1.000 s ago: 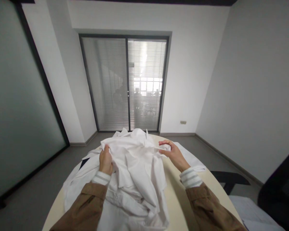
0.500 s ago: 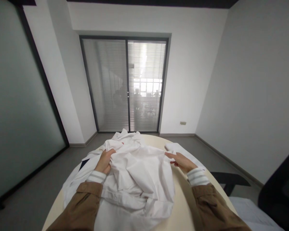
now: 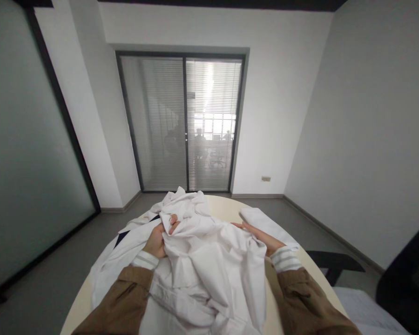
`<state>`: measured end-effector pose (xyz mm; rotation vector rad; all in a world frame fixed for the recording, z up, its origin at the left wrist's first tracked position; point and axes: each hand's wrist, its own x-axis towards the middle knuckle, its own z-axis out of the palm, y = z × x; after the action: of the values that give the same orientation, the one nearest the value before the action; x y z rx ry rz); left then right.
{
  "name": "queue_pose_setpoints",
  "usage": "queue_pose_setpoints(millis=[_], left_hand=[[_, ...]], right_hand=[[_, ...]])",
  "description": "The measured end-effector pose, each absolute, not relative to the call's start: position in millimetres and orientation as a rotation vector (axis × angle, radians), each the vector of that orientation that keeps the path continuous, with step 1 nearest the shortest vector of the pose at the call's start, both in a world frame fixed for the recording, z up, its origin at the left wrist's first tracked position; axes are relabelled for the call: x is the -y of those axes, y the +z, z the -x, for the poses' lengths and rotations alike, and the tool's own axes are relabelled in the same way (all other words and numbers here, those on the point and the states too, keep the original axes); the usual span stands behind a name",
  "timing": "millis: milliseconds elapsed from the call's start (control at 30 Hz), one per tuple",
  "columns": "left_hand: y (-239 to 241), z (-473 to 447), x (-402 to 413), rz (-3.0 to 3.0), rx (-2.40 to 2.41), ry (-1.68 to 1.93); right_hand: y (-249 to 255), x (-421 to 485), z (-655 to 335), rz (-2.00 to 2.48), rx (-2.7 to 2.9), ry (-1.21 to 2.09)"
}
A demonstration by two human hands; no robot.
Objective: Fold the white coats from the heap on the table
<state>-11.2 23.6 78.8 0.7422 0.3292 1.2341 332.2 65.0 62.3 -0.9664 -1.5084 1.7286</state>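
Observation:
A rumpled white shirt [image 3: 209,260] spreads over the table in front of me, bunched in folds. My left hand [image 3: 159,237] is closed around a gathered part at its left side, fingertips poking up over the cloth. At the upper right edge of the shirt, my right hand [image 3: 261,238] lies with its fingers stretched out leftward along the fabric. Cloth covers part of that hand, and its thumb is hidden. Just beyond it sits a folded white cloth [image 3: 270,225].
More white garments [image 3: 117,260], with a dark blue patch [image 3: 121,238], lie at the left of the round cream table [image 3: 226,203]. A black chair [image 3: 405,274] stands at the right, near a pale cloth or sheet [image 3: 366,307]. A glazed door with blinds [image 3: 181,125] is ahead.
My left hand has shifted slightly right and gathered in more cloth. My right hand has gone from pinching the edge to lying stretched along it, and the shirt's right side has spread rightward.

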Motion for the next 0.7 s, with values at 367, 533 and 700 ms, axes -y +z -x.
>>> queue_pose_setpoints(millis=[367,533,700], left_hand=[[76,0,-34,-0.84,-0.671,1.504],[68,2,-49,-1.02,-0.902,1.656],[45,12,-62,-1.305,-1.318,1.497]], right_hand=[[41,-100,-335,1.077,1.727,1.049],[53,-132,-334,1.098,1.763,0.581],[40,-169,-330,1.268,1.838,0.472]])
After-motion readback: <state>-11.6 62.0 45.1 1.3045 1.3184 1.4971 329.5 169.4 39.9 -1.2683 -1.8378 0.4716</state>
